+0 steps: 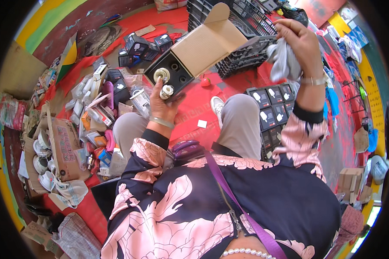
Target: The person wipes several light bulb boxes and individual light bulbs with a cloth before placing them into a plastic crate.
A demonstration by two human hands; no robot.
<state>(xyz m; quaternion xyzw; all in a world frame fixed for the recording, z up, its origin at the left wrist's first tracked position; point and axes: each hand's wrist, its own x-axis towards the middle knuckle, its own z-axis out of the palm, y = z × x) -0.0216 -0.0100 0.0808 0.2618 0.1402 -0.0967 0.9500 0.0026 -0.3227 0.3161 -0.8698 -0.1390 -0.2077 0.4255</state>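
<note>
My left hand [163, 105] is closed on the lower edge of an open cardboard box [214, 45], its brown lid raised and tilted to the right. Inside is a black insert [175, 77] with round holes. Two round, cream-and-metal pieces show there, a larger upper one [162, 74] and a smaller lower one [167, 91]; my thumb lies against them. Out to the right, my raised right hand [299, 36] pinches a limp grey cloth [283, 60], which hangs below the fingers. Whether it is a rag or a glove I cannot tell.
Several small black boxes [136, 44] lie beyond my left hand. More stand in rows [274, 103] beside my right knee. Black plastic crates [242, 56] are stacked ahead. Mixed packaged goods [97, 112] and a carton of white shoes [65, 144] crowd the left.
</note>
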